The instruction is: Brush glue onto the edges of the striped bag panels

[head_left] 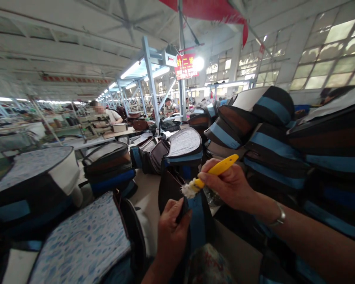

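My right hand (229, 185) is closed around a yellow-handled brush (217, 169) whose white bristles (189, 190) touch the top edge of a black and blue bag piece (198, 221). My left hand (171, 232) grips that bag piece from the left, thumb pressed on its black edge. A silver bracelet (280, 216) shows on my right wrist. The piece stands upright between my hands, just over the work table (146, 197).
Stacks of black, brown and blue striped bags (272, 134) rise on the right. More bags (109, 165) and patterned lining panels (83, 240) crowd the left. A seated person (106, 116) works at a far table. Blue metal posts (150, 79) stand behind.
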Tool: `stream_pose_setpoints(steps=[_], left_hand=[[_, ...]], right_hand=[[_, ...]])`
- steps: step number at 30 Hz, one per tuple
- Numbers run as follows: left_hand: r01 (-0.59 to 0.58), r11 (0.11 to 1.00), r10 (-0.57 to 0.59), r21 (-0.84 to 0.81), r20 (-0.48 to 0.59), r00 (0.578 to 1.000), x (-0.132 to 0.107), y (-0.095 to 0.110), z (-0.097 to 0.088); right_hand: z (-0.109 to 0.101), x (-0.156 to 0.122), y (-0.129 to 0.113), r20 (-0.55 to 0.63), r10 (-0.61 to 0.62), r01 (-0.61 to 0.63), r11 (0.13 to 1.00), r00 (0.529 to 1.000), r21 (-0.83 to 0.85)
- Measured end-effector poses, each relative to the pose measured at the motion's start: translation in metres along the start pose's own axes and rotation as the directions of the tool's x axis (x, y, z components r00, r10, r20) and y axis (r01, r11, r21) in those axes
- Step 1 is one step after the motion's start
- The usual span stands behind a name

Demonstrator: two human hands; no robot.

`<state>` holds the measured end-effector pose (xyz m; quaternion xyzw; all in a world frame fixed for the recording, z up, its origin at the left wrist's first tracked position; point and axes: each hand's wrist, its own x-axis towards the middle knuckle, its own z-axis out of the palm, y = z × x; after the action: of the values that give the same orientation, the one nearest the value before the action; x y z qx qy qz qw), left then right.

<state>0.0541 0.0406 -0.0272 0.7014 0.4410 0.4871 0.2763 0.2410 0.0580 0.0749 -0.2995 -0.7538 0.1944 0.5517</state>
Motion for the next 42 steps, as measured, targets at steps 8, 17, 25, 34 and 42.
stream_pose_setpoints(steps=[8, 17, 25, 34, 42], left_hand=[[0.044, 0.999, -0.043, -0.026, 0.025, 0.999, -0.002, 0.008, -0.014], [-0.009, 0.999, 0.008, 0.047, 0.029, 1.000, -0.002, 0.004, -0.014], [-0.392, 0.640, 0.561, 0.661, -0.053, 0.826, -0.006, -0.004, 0.000], [-0.542, 0.367, 0.644, 0.756, 0.214, 0.735, -0.005, 0.014, 0.019], [-0.569, 0.349, 0.645, 0.744, 0.249, 0.722, -0.002, 0.024, 0.028]], right_hand=[[-0.026, -0.003, 0.018, 0.132, -0.134, 0.169, 0.936, 0.982, -0.309], [-0.008, -0.016, 0.017, 0.162, -0.164, 0.192, 0.966, 0.973, -0.172], [-0.038, -0.016, 0.009, -0.055, -0.049, 0.029, 0.951, 0.997, -0.308], [-0.019, 0.011, -0.016, 0.386, -0.075, 0.249, 0.871, 0.919, -0.424], [-0.017, 0.021, -0.023, 0.512, -0.060, 0.370, 0.763, 0.857, -0.531]])
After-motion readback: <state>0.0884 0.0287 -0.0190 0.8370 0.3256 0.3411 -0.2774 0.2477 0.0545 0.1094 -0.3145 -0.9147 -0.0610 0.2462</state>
